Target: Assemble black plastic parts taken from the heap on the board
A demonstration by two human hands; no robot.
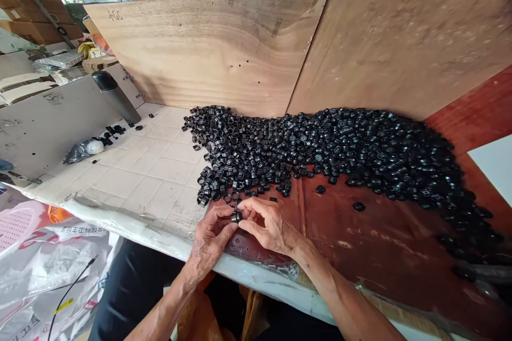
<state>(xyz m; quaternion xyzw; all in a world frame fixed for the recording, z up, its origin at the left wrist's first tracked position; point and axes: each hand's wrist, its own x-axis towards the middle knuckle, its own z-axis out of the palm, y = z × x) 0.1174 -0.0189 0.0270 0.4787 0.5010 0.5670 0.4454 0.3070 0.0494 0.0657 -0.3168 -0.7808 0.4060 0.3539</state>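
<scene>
A small black plastic cap (236, 217) sits between my two hands, near the front edge of the table. My left hand (213, 232) pinches it from the left with thumb and fingers. From the other side, the thumb and fingertips of my right hand (267, 224) close on the same piece. Fingers cover part of it, so its full shape is hidden. Just beyond my fingertips lie several loose black rings (228, 198). Behind them spreads a long heap of black rings and caps (320, 144).
Plywood boards (224, 48) wall off the back. A dark thermos (116, 97) leans at the left, near a plastic bag with a white ball (95, 147). Single caps (359, 206) lie on the red-brown surface (332, 224). White sacks (52, 272) lie below the table's left edge.
</scene>
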